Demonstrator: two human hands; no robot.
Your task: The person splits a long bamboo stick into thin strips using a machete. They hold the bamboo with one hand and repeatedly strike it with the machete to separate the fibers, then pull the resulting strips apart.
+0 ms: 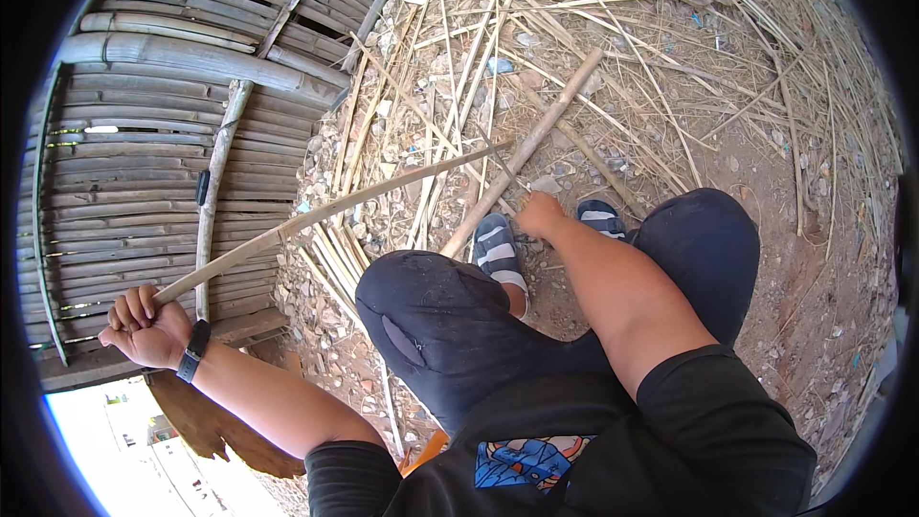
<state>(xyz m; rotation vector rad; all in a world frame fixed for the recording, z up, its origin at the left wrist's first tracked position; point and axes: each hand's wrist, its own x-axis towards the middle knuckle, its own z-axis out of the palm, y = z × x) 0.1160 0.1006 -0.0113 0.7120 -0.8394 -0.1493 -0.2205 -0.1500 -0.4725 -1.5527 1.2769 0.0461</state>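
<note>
The strip (306,217) looks matt and woody, the blade (500,159) metal, the trousers (450,340) cloth.

This seems to be an outdoor yard, a rough open-air working corner, beside a slatted bamboo panel (124,199). The panel consists of many narrow slats, with a thick bamboo pole (191,50) across it; I cannot tell if it is a wall or a raised platform. To the right of the panel, the ground (766,330) is bare brown earth, with small stones (546,184) in it. Pale split strips (343,254) lie on this ground close to the panel, and well apart from it, dry straw (847,124) covers the soil. Below the panel, strong daylight is visible.
</note>
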